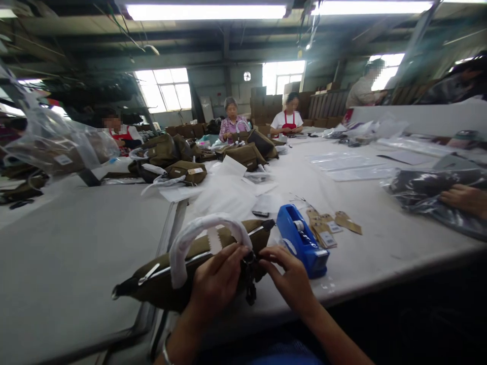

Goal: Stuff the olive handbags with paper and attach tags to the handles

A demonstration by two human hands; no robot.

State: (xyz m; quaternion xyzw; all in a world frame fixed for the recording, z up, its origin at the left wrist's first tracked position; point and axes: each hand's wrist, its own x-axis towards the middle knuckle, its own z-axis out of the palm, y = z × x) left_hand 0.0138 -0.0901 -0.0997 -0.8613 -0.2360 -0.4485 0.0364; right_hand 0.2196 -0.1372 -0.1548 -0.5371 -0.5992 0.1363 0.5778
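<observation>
Just left of the blue tape dispenser [302,242], I'm handling the olive bag [197,248]: left grip [216,278] is pinching its dark fitting [249,259]; right grip [289,276] is working beside it, closure unclear. I'm judging steady left, light right best.

A blue plastic tape dispenser [300,243] stands on the white-covered surface [380,253], and just to its right I see a loose cluster of brown cardboard hang tags [316,223], some with white labels. Farther back, my feed shows a heap of olive-green fabric bags [162,151], flat clear plastic sleeves [346,165] to their right, and a person in a white shirt and red apron [288,120] beyond. High up, I make out a round white wall clock [247,76] between two bright windows [162,90].
</observation>
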